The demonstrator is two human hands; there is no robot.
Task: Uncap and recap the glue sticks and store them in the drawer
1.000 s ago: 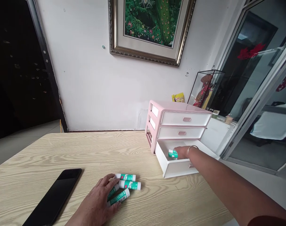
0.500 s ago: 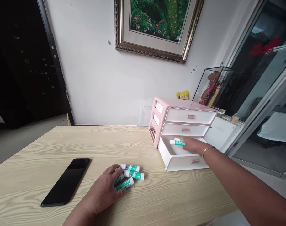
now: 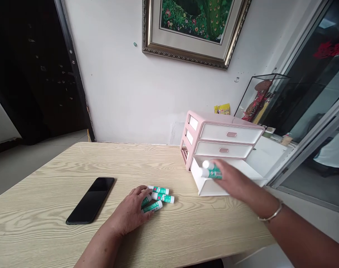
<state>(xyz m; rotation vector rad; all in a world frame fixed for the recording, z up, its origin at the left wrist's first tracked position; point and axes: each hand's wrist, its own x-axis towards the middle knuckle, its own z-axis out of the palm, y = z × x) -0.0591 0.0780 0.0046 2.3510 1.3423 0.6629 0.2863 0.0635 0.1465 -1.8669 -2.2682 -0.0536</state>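
Lying leftmost: black smartphone [image 3: 90, 201], flat on the pale wood-grain table [image 3: 47, 186].
Resting left hand [image 3: 129, 212]: relaxed and open, fingers laid over a cluster of glue sticks [image 3: 157, 199] on the tabletop.
Gripping right hand [image 3: 230, 178]: clenched around one green-labelled glue stick [image 3: 212, 170], held above the pulled-out bottom drawer [image 3: 211, 190] of a pink-and-white drawer unit [image 3: 225, 136].

Bright, even light leaves faint shadows; edges bend, and the right hand [image 3: 233, 180] blurs slightly.
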